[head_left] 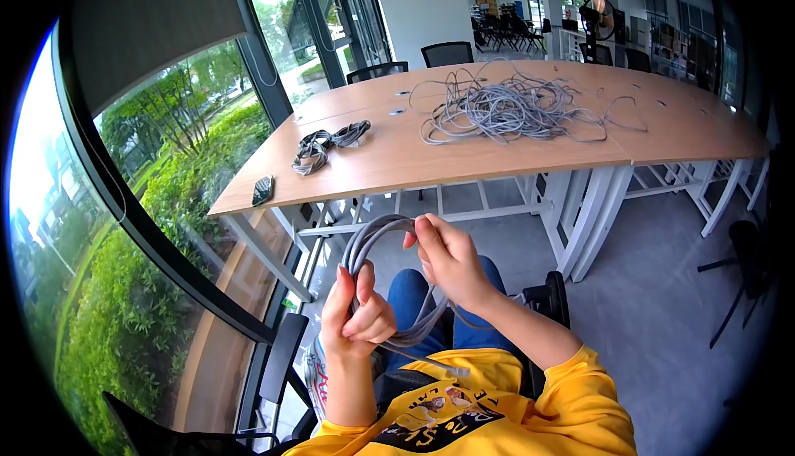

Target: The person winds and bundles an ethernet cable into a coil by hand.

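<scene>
A grey cable (364,242), wound in several loops, hangs between my two hands above my lap. My left hand (358,311) is closed around the left side of the coil, thumb pointing up. With fingers and thumb pinched at the top of the loops, my right hand (447,257) grips the same coil. The lower loops drop over my jeans, and a loose end with a pale plug (457,371) lies against my yellow shirt. On the table beyond are a big tangled heap of grey cable (522,110) and a bundled grey cable (313,151).
A wooden table (381,176) with white legs stands in front of me. A dark phone (262,190) lies at its left corner. Chairs (447,54) stand behind it, and a tall window (190,116) runs along my left. A black stand (741,270) is at the right.
</scene>
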`<state>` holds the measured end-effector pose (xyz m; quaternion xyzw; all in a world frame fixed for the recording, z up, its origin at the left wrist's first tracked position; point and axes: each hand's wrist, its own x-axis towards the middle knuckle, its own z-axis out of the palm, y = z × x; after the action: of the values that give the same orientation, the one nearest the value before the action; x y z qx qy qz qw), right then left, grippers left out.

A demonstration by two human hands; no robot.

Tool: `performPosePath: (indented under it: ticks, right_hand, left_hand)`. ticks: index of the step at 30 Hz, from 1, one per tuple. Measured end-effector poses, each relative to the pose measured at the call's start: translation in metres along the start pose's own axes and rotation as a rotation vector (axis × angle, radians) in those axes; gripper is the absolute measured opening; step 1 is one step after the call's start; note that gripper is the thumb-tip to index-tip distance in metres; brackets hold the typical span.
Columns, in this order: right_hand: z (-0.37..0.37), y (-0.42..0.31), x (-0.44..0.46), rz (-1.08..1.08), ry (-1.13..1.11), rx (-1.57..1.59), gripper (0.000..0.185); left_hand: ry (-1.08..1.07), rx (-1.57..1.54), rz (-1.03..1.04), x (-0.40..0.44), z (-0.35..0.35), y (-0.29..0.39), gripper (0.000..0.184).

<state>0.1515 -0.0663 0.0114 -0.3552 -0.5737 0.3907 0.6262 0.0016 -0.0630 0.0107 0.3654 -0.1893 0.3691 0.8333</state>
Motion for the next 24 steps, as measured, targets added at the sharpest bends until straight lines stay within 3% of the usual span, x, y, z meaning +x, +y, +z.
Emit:
performPosePath:
  ticks: [2, 3, 6, 8, 10, 11, 12, 14, 15, 16, 18, 20, 22, 24]
  right_hand:
    - [0.0, 0.003, 0.002, -0.055, 0.013, -0.045, 0.031]
    - [-0.001, 0.003, 0.003, 0.024, -0.054, 0.091, 0.031]
    - [0.001, 0.01, 0.006, 0.066, -0.14, 0.251, 0.033]
    - [0.0, 0.021, 0.004, 0.036, -0.156, 0.276, 0.034]
    - [-0.005, 0.029, 0.0, 0.069, -0.207, 0.106, 0.038]
    - [-0.009, 0.026, -0.004, 0.244, -0.257, 0.156, 0.038]
    - [-0.014, 0.021, -0.004, 0.243, -0.262, 0.154, 0.038]
    - [-0.025, 0.015, -0.003, 0.373, -0.527, -0.211, 0.032]
    - [-0.027, 0.018, -0.007, 0.091, -0.431, -0.45, 0.026]
    - [-0.031, 0.02, -0.007, 0.092, -0.432, -0.451, 0.026]
    - [-0.042, 0.021, -0.008, -0.132, -0.319, -0.744, 0.024]
    - [-0.05, 0.019, -0.009, -0.039, -0.351, -0.803, 0.021]
    - [-0.056, 0.016, -0.01, 0.019, -0.41, -0.88, 0.03]
    - [-0.062, 0.016, -0.009, -0.025, -0.383, -0.885, 0.029]
  left_hand:
    - [-0.13, -0.052, 0.024, 0.001, -0.005, -0.001, 0.046]
    - [-0.128, -0.054, 0.023, 0.0, -0.003, -0.001, 0.046]
    - [0.028, -0.158, -0.021, -0.002, 0.007, 0.004, 0.048]
    - [0.006, -0.216, 0.133, 0.003, 0.011, 0.004, 0.054]
    - [0.043, -0.147, 0.22, 0.005, 0.014, 0.01, 0.052]
    - [0.057, -0.096, 0.282, 0.006, 0.016, 0.013, 0.051]
    - [0.072, -0.043, 0.345, 0.006, 0.017, 0.017, 0.05]
    - [0.161, 0.126, 0.4, 0.004, 0.018, 0.024, 0.047]
    - [0.208, 0.185, 0.443, 0.004, 0.018, 0.026, 0.046]
    - [0.254, 0.244, 0.486, 0.004, 0.019, 0.027, 0.046]
    - [0.269, 0.216, 0.595, 0.005, 0.018, 0.031, 0.045]
    - [0.265, 0.252, 0.647, 0.003, 0.012, 0.033, 0.045]
    - [0.369, 0.414, 0.789, 0.002, 0.01, 0.033, 0.044]
    - [0.431, 0.484, 0.849, 0.0, 0.009, 0.033, 0.043]
